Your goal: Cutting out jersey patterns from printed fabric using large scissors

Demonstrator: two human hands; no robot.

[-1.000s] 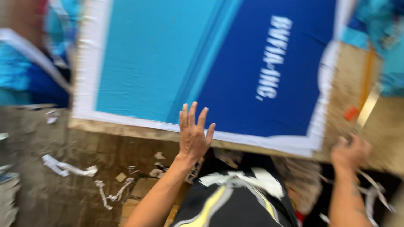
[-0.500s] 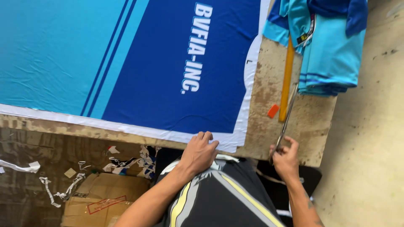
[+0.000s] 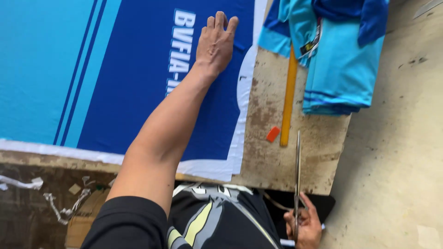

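A large printed fabric sheet (image 3: 92,74), light blue and dark blue with white lettering and a white border, lies flat on a worn wooden table (image 3: 272,157). My left hand (image 3: 216,44) rests flat on the dark blue part near the sheet's right edge, fingers together, arm stretched out over the fabric. My right hand (image 3: 304,226) is at the table's near edge and grips the handles of long metal scissors (image 3: 297,170), whose blades point away from me over the bare wood.
A long yellow ruler (image 3: 288,97) and a small orange block (image 3: 272,134) lie on the bare wood right of the sheet. Folded blue garments (image 3: 337,60) sit at the table's far right. Fabric scraps (image 3: 60,207) litter the floor at left. Concrete floor (image 3: 397,161) at right.
My left hand has moved from the table's near edge far forward onto the dark blue fabric. The view has shifted closer. My right hand stays on the scissors.
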